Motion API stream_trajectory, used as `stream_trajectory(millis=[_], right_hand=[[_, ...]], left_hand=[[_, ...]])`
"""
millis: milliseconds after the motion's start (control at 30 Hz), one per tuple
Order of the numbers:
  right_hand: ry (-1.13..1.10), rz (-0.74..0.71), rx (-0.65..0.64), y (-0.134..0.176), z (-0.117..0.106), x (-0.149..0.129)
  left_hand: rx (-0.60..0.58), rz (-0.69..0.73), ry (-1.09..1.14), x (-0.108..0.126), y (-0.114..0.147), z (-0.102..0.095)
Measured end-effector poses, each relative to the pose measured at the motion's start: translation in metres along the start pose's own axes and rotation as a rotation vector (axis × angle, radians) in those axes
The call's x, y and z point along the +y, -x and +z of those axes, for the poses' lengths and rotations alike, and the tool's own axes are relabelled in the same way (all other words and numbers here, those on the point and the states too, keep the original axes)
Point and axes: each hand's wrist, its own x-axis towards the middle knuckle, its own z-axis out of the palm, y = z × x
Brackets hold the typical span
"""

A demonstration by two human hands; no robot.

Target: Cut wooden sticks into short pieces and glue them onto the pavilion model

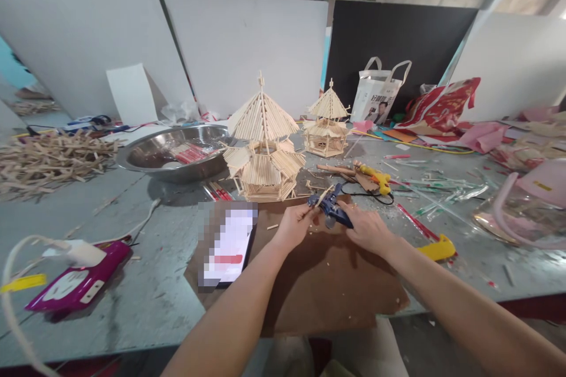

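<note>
My right hand (366, 225) is closed round the handles of a dark blue hand cutter (338, 211) above the brown board. A thin wooden stick (326, 194) sits at the cutter's jaws, its lower end pinched in my left hand (292, 227). Whether the blades touch the stick I cannot tell. Just behind my hands stands a two-tiered pavilion model (262, 162) built of wooden sticks. A smaller pavilion model (327, 129) is farther back to the right. A phone (232, 247) with a blurred screen lies left of my left hand.
The brown board (327, 300) lies at the table's front edge. Left are a steel basin (154, 168), a stick pile (57, 159) and a purple power strip (82, 277). Right are a yellow glue gun (375, 179), plastic wrappers (455, 191) and a yellow-handled tool (437, 248).
</note>
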Motion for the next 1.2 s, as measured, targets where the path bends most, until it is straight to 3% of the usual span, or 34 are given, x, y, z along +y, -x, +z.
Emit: stream_trajectory(millis=[133, 300, 433, 500, 600, 700, 800, 967, 1200], right_hand=[[0.066, 0.077, 0.013, 0.0, -0.002, 0.004], [0.107, 0.217, 0.034, -0.005, 0.004, 0.017], [0.091, 0.218, 0.014, -0.012, 0.015, 0.019], [0.1, 0.207, 0.097, -0.015, 0.018, 0.017], [0.118, 0.077, 0.345, -0.019, 0.014, 0.01], [0.09, -0.235, 0.477, -0.023, 0.007, 0.003], [0.069, -0.407, 0.424, -0.028, 0.005, -0.003], [0.071, -0.335, 0.262, -0.032, 0.012, -0.007], [0.089, -0.305, 0.247, -0.031, 0.012, -0.017]], left_hand=[[-0.105, -0.087, 0.181, 0.004, 0.0, -0.001], [-0.006, -0.071, 0.103, 0.003, -0.001, -0.001], [-0.004, -0.092, 0.055, 0.003, -0.002, 0.0], [-0.015, -0.122, 0.017, 0.004, -0.003, 0.0], [-0.04, -0.105, -0.093, 0.004, -0.003, 0.0], [-0.068, -0.015, -0.25, 0.0, -0.002, 0.001], [-0.084, 0.023, -0.43, -0.004, -0.001, 0.003], [-0.081, -0.022, -0.704, -0.002, 0.001, 0.003], [-0.112, -0.087, -0.857, 0.006, 0.004, 0.004]])
